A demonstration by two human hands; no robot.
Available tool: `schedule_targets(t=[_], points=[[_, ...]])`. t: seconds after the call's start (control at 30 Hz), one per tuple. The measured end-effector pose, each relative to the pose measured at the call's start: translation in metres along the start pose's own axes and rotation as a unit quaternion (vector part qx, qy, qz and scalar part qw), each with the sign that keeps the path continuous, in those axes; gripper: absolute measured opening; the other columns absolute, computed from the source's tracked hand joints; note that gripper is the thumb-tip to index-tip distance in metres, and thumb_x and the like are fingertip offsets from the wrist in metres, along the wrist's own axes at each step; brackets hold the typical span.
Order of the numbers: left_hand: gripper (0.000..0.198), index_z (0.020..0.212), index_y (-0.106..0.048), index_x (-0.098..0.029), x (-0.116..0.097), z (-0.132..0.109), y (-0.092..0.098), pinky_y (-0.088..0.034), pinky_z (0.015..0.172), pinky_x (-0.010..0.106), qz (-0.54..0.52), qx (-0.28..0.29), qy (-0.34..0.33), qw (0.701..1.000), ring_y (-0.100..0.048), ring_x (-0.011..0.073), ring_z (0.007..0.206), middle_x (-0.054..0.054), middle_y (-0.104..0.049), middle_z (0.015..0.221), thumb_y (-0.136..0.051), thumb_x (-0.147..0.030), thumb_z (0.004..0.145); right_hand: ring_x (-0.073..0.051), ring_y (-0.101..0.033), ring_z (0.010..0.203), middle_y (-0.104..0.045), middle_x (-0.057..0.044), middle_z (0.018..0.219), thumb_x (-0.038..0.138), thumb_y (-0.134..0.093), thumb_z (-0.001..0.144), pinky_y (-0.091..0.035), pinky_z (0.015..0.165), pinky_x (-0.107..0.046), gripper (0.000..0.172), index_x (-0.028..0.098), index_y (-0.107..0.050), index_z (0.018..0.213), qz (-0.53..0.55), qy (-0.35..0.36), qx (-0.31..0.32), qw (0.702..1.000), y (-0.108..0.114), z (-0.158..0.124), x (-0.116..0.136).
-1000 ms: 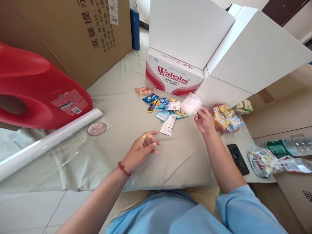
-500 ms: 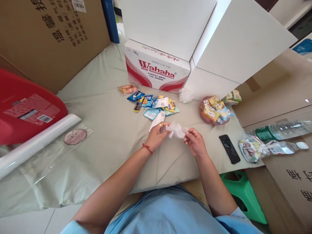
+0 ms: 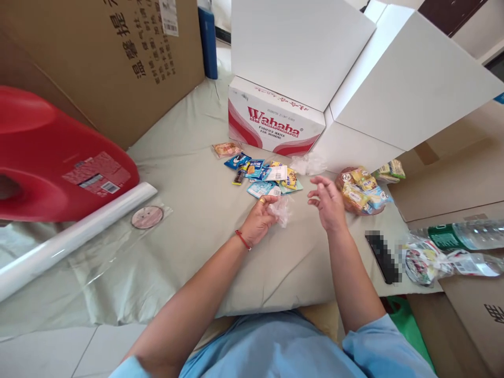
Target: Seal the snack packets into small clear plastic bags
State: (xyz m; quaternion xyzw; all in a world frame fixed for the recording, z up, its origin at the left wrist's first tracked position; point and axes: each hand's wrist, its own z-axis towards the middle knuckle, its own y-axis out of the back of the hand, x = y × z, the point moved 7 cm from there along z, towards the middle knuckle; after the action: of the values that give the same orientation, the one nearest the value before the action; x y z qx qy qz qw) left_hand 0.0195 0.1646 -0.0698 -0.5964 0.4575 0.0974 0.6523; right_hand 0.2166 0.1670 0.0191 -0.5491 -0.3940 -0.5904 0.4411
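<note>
My left hand [image 3: 260,221], with a ring and a red wrist string, is closed on a crumpled, thin clear plastic bag [image 3: 282,211]. To its right, my right hand [image 3: 329,203] is raised with its fingers apart and nothing in them. Beyond the left hand lies a loose pile of small snack packets, among them a blue packet [image 3: 238,160], a yellow packet [image 3: 290,178] and a light-blue packet [image 3: 260,189]. A reddish round bowl [image 3: 364,211] with wrapped snacks stands just right of my right hand. More crumpled clear plastic [image 3: 309,164] lies by the water carton.
A Wahaha carton [image 3: 275,123] and white boxes [image 3: 413,79] stand at the back. On the left are a red jug [image 3: 59,157], a plastic roll [image 3: 79,239] and a brown carton [image 3: 157,94]. A phone [image 3: 384,258] and plastic bottles [image 3: 464,234] lie on the right.
My right hand has let go of the clear plastic and moved up and right, its fingers opening. The left hand still holds the bag. The camera view has shifted left.
</note>
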Motion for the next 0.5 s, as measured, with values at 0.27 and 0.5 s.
schedule_targets(t=[0.27, 0.5], points=[[0.044, 0.090, -0.069, -0.018, -0.011, 0.004, 0.011, -0.053, 0.078, 0.028, 0.066, -0.042, -0.033, 0.996, -0.064, 0.0137, 0.086, 0.002, -0.071, 0.100, -0.096, -0.038, 0.062, -0.008, -0.046, 0.059, -0.076, -0.002, 0.105, 0.048, -0.085, 0.079, -0.043, 0.055, -0.024, 0.028, 0.022, -0.073, 0.081, 0.040, -0.089, 0.062, 0.993, -0.013, -0.049, -0.060], [0.025, 0.089, -0.082, -0.021, -0.023, -0.001, 0.006, -0.054, 0.094, 0.039, 0.185, -0.004, -0.061, 0.981, -0.064, 0.0283, 0.121, 0.011, -0.072, 0.130, -0.089, -0.034, 0.068, -0.013, -0.063, 0.080, -0.066, -0.004, 0.136, 0.046, -0.092, 0.071, -0.055, 0.058, -0.025, 0.053, 0.032, -0.073, 0.118, 0.133, -0.120, 0.129, 0.975, -0.022, -0.054, -0.069]])
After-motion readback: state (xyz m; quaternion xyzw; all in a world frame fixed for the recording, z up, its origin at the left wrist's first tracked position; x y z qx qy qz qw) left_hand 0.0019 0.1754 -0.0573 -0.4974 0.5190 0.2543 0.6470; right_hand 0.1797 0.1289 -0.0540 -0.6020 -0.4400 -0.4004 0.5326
